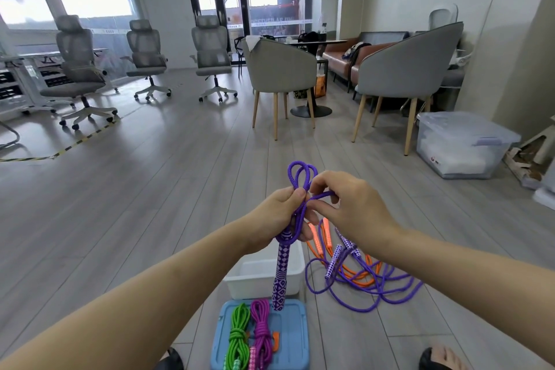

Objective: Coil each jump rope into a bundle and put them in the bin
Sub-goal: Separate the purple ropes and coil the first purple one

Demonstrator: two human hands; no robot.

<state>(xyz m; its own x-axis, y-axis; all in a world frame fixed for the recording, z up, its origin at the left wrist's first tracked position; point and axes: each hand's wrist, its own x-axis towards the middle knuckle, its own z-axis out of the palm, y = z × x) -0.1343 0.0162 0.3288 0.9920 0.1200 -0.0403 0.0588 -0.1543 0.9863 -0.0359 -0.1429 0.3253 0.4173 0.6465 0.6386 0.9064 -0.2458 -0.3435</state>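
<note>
My left hand (277, 213) grips a folded purple jump rope (297, 177), its loops sticking up above my fist and a patterned purple handle (280, 276) hanging below. My right hand (345, 204) pinches a strand of the same rope just right of the loops. A white bin (240, 276) stands on the floor under my hands. On a blue lid (295, 336) lie a coiled green rope (238, 333) and a coiled magenta rope (261, 330). Loose purple (360, 288) and orange (357, 278) ropes lie tangled on the floor to the right.
Two grey armchairs (279, 69) and a round table stand ahead. A clear lidded storage box (459, 144) sits at the right by the wall. Office chairs (76, 69) line the left side. My feet show at the bottom edge.
</note>
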